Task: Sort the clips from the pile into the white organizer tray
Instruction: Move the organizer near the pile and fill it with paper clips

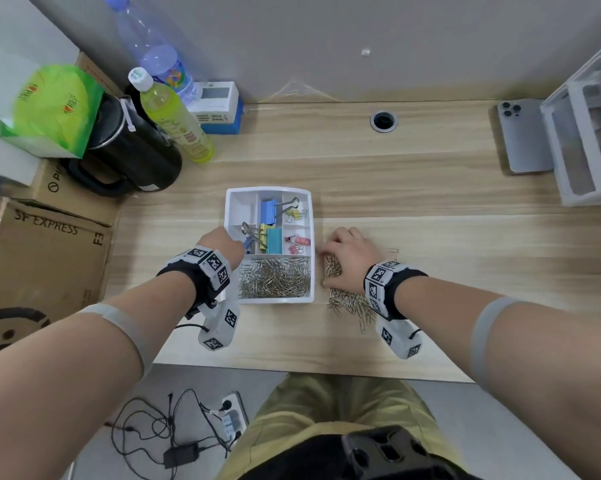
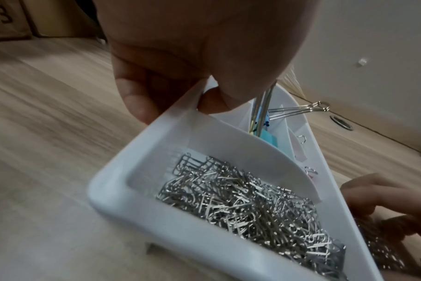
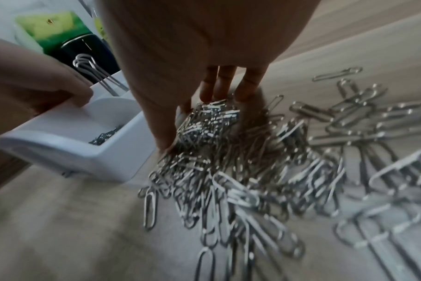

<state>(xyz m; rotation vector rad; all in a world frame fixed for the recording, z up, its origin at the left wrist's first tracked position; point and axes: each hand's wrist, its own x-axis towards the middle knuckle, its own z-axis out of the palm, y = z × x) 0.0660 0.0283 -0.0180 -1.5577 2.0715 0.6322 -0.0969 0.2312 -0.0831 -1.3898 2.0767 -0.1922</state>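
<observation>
step: gathering | right hand (image 1: 351, 252) fingers curled, raking loose silver wire paper clips (image 3: 228, 171) beneath palm | left hand (image 1: 224, 247) pinches white plastic organizer tray (image 2: 113, 192) rim | next: lift bunch leftward into front compartment

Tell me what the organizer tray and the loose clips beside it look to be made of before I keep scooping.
White organizer tray: looks like moulded plastic, smooth and matte to slightly glossy, with rounded corners and thin curved dividers. Loose paper clips under the right hand: bent metal wire, silvery and shiny, with bright glints along each loop; probably plated steel, though the alloy cannot be told.
</observation>
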